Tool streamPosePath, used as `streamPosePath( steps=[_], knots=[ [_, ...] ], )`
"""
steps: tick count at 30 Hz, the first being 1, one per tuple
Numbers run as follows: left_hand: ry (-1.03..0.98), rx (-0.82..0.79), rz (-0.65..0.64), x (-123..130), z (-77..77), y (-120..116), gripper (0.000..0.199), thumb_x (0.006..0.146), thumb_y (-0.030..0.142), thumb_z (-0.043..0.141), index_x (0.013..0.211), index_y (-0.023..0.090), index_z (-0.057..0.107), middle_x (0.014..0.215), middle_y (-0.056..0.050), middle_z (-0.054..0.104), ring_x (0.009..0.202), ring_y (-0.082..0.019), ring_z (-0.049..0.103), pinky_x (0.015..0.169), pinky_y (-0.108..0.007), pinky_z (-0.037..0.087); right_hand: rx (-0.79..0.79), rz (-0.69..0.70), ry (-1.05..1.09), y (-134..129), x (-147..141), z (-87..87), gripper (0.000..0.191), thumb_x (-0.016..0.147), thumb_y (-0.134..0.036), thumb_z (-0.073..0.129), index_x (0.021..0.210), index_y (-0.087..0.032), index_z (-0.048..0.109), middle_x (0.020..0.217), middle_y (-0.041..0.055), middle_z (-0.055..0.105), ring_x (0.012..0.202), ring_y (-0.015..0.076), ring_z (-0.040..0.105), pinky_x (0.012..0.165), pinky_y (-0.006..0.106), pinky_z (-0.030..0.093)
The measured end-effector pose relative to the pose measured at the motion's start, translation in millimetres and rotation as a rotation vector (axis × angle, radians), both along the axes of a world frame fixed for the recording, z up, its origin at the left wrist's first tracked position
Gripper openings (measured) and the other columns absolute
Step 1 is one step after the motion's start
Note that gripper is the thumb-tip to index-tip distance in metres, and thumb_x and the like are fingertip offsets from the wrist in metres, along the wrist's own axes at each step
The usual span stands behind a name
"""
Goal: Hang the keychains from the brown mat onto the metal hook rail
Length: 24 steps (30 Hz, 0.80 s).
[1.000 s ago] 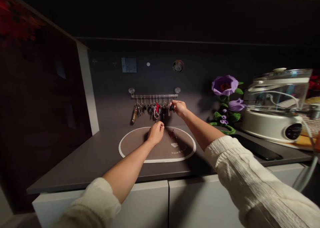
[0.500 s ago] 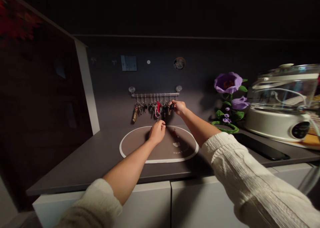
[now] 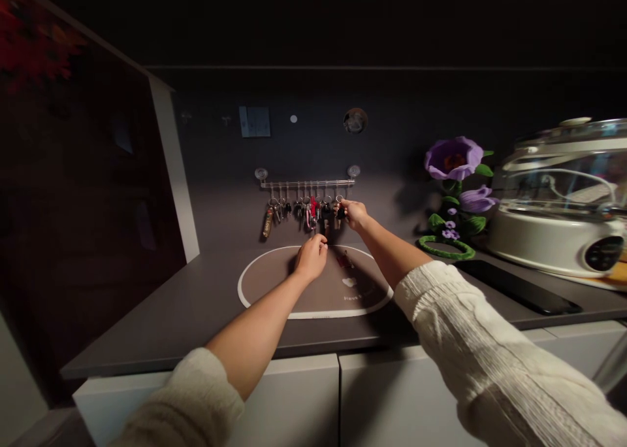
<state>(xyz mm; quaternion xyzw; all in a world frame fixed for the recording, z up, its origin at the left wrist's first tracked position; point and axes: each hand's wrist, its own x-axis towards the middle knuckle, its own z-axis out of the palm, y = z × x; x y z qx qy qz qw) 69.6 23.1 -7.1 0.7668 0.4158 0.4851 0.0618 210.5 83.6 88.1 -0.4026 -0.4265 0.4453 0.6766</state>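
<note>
A clear rack [image 3: 308, 184] on the dark wall carries a row of hanging keys and trinkets, among them a red charm [image 3: 313, 208] and a brown tag [image 3: 268, 223]. At the rack's right end my right hand [image 3: 355, 213] pinches a bunch of keys [image 3: 337, 215], whose ring is up by the hooks. Whether the ring sits on a hook is too small to tell. Lower down, my left hand [image 3: 312, 257] is held over the brown oval mat [image 3: 269, 277], just below the hanging keys. Its fingers are curled together, and anything inside them is hidden.
To the right stand purple craft flowers [image 3: 454, 161] with a green ring base [image 3: 445, 247] and a white appliance with a clear cover [image 3: 548, 231]. A black phone [image 3: 522, 287] lies on the counter [image 3: 161, 316]. A white panel [image 3: 172, 166] borders the left.
The whole view has shifted slightly. My right hand stays at the rack's right end, and the keys by its fingers now hang more plainly in sight. My left hand keeps nearly the same place.
</note>
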Motion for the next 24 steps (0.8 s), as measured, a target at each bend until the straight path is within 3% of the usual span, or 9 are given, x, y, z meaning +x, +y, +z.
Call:
streamPosePath(
  steps=[13, 24],
  knots=[
    [0.032, -0.019, 0.02, -0.5, 1.1, -1.0, 0.017, 0.079, 0.016, 0.044, 0.092, 0.017, 0.053, 0.083, -0.004, 0.061, 0.073, -0.012, 0.055, 0.073, -0.026, 0.044, -0.035, -0.005, -0.081, -3.8, 7.7, -13.4, 0.01, 0.075, -0.009, 0.052, 0.066, -0.014, 0.051, 0.051, -0.0029, 0.05, 0.044, 0.0041, 0.043, 0.045, 0.016, 0.036],
    [0.009, -0.019, -0.023, -4.6, 2.7, -4.6, 0.017, 0.076, 0.017, 0.046, 0.092, 0.016, 0.053, 0.081, -0.003, 0.059, 0.069, -0.01, 0.053, 0.071, -0.025, 0.044, -0.116, -0.039, -0.153, -30.2, 19.3, -30.4, 0.01, 0.076, -0.007, 0.052, 0.068, -0.014, 0.05, 0.058, -0.0019, 0.048, 0.043, 0.0036, 0.041, 0.048, 0.018, 0.041]
  ],
)
